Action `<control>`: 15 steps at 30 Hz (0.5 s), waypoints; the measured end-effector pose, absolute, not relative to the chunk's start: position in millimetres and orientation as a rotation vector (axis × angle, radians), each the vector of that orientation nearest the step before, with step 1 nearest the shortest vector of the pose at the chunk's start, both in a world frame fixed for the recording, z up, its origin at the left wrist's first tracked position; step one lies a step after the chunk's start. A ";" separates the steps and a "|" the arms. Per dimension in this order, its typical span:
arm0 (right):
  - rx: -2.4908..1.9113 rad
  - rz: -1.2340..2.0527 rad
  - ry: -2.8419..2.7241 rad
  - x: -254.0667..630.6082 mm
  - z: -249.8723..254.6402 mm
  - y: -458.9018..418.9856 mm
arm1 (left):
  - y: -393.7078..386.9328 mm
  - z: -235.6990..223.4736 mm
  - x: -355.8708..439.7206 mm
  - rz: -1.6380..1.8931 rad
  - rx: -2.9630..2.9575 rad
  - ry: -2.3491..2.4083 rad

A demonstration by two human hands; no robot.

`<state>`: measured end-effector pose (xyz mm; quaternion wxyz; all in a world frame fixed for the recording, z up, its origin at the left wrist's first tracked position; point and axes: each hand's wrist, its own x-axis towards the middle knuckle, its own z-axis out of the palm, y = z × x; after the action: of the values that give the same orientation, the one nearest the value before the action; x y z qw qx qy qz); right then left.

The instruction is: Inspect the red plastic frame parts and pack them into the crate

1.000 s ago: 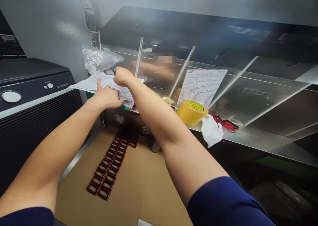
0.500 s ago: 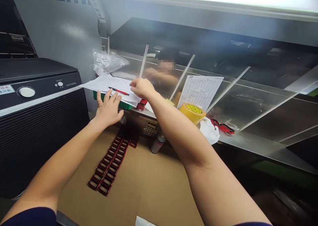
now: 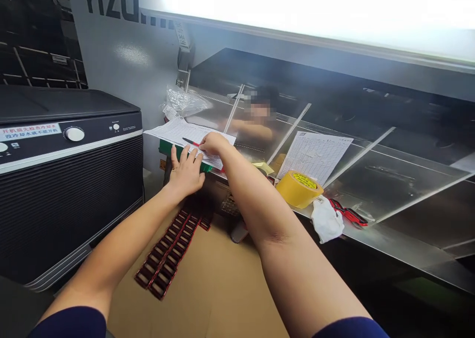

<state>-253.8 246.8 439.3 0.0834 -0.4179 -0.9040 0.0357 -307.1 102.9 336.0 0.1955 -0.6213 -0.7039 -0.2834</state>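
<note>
My left hand (image 3: pixel 186 173) lies with fingers spread over the near edge of printed sheets of paper (image 3: pixel 168 131), which rest on a green bin (image 3: pixel 167 149). On the sheets is a red pen (image 3: pixel 191 142) with a dark end pointing left. The curled fingers of my right hand (image 3: pixel 215 144) close on the pen's right end; their tips are partly hidden. Below my hands, rows of dark red rectangular parts (image 3: pixel 168 254) lie on a brown cardboard surface (image 3: pixel 211 283).
Along the metal ledge (image 3: pixel 389 241) are a yellow tape roll (image 3: pixel 297 189), a white cloth (image 3: pixel 326 220) and red-black parts (image 3: pixel 352 216). Another form (image 3: pixel 315 152) leans on the clear panel behind. A black machine (image 3: pixel 74 189) stands left; a spray can (image 3: pixel 238 233) is partly hidden by my arm.
My right hand has come down and left onto the pen, with its fingers now closed at the pen's end. My left hand stays spread at the paper's edge. The view has shifted.
</note>
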 end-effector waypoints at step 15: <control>-1.029 0.191 -2.529 -235.5 446.5 236.0 | 100.2 345.3 -305.0 -0.805 -1.765 -1.957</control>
<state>-235.5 236.0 446.5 0.2011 -0.3684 -0.9051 0.0683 -305.0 100.2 345.3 0.1919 -0.6287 -0.6969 -0.2867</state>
